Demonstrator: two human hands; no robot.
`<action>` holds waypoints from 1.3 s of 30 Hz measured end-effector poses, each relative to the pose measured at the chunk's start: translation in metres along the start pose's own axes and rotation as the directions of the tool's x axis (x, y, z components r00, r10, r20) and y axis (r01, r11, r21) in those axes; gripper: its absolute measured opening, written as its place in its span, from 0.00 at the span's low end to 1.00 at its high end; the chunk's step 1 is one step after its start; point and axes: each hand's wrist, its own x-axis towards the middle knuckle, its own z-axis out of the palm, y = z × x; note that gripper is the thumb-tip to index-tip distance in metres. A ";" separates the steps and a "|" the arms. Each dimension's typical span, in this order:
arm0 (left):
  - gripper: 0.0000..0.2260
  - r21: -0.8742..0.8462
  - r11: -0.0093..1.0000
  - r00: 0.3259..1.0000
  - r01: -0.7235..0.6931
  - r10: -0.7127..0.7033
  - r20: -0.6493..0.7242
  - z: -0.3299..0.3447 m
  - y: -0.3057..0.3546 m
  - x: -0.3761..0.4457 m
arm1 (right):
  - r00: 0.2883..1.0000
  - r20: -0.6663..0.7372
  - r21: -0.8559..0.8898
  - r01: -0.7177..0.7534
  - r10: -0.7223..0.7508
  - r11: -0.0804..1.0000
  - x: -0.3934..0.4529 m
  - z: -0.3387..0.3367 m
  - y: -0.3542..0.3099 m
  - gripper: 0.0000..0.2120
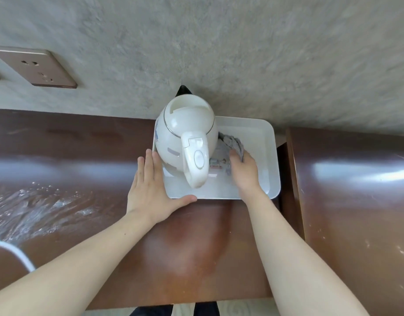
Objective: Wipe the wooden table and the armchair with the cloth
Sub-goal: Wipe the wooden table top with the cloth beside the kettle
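Note:
A grey cloth lies bunched in a white tray on the dark wooden table, to the right of a white electric kettle. My right hand is inside the tray, pressed on the cloth with fingers curled over it. My left hand lies flat with fingers apart against the tray's front left corner, thumb along its front rim. No armchair is in view.
White streaks and specks cover the table's left part. A white cord crosses the lower left. A second wooden surface adjoins on the right. A wall socket sits on the grey wall behind.

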 end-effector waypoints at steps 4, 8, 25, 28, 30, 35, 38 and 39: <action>0.66 0.005 1.000 0.998 0.018 -0.018 0.068 -0.008 0.006 -0.002 | 0.985 0.109 0.400 -0.166 0.133 0.902 -0.031 -0.016 -0.024 0.09; 0.59 -0.147 0.989 0.992 0.009 0.009 0.124 -0.036 0.004 -0.006 | 0.989 0.111 0.533 -0.139 0.094 0.834 -0.058 -0.032 -0.065 0.10; 0.13 -0.495 0.806 0.942 -0.326 0.231 -0.244 -0.189 0.012 -0.152 | 0.811 0.494 0.714 -0.173 -0.313 0.679 -0.222 -0.008 -0.157 0.27; 0.13 -0.659 0.710 0.959 -0.248 0.083 -0.271 -0.189 0.009 -0.180 | 0.789 0.524 0.666 -0.146 -0.320 0.731 -0.245 0.008 -0.135 0.25; 0.14 -0.729 0.661 0.970 -0.178 -0.004 -0.241 -0.189 0.004 -0.196 | 0.778 0.538 0.629 -0.113 -0.325 0.769 -0.263 0.021 -0.120 0.20; 0.12 -0.736 0.674 0.965 -0.058 -0.150 -0.214 -0.182 -0.023 -0.233 | 0.682 0.625 0.543 -0.029 -0.380 0.839 -0.311 0.049 -0.097 0.17; 0.10 -0.703 0.710 0.952 -0.049 -0.180 -0.247 -0.184 -0.051 -0.252 | 0.621 0.678 0.502 -0.002 -0.392 0.865 -0.330 0.066 -0.095 0.17; 0.10 -0.681 0.730 0.947 -0.048 -0.183 -0.263 -0.185 -0.061 -0.257 | 0.617 0.689 0.483 0.000 -0.381 0.875 -0.336 0.072 -0.097 0.17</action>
